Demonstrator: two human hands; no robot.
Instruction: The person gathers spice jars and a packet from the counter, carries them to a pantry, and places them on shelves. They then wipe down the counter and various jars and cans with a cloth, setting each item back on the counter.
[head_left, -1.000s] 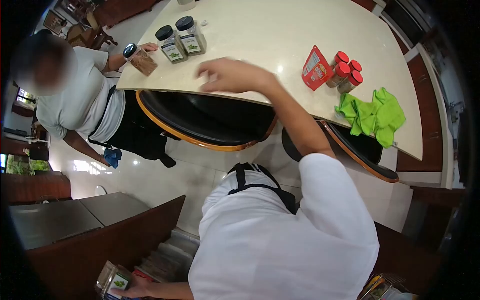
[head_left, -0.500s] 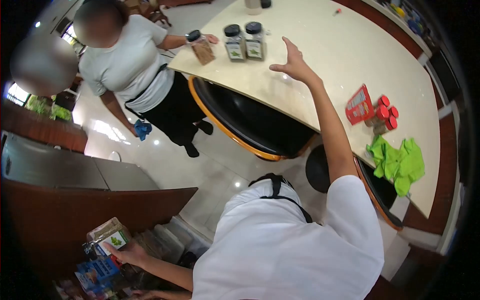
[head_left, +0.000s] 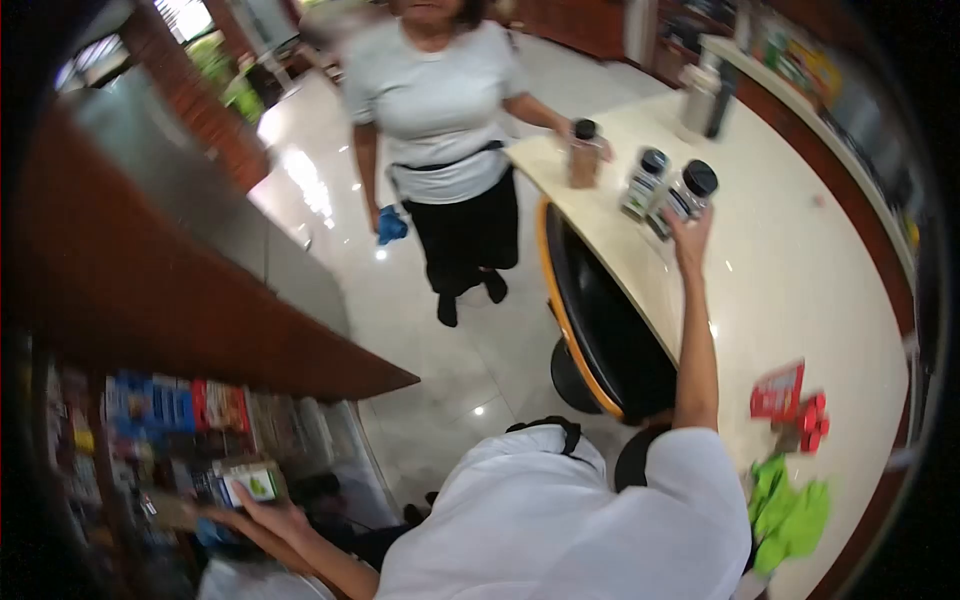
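Observation:
My right hand (head_left: 690,232) is wrapped around the lower part of a clear spice jar (head_left: 688,192) with a black lid, which tilts at the table's edge. Right beside it stands a second black-lidded spice jar (head_left: 643,183) with a green leaf on its label. Down at the left, my left hand (head_left: 272,510) grips a spice jar (head_left: 258,484) with a white and green label, in front of an open cabinet. Another person's hand (head_left: 215,518) reaches into the cabinet just beneath my left forearm; what it touches is blurred.
A person in a white shirt (head_left: 435,95) stands across the table corner, one hand at a brown-filled jar (head_left: 584,160). The table (head_left: 790,270) carries a red pouch (head_left: 778,390), red-capped bottles (head_left: 813,422) and a green cloth (head_left: 790,515). A black chair (head_left: 610,310) sits under its edge.
My right hand has gone from open above the table to holding one of the black-lidded jars. My left hand keeps its jar, now lower before the cabinet. The view has turned left.

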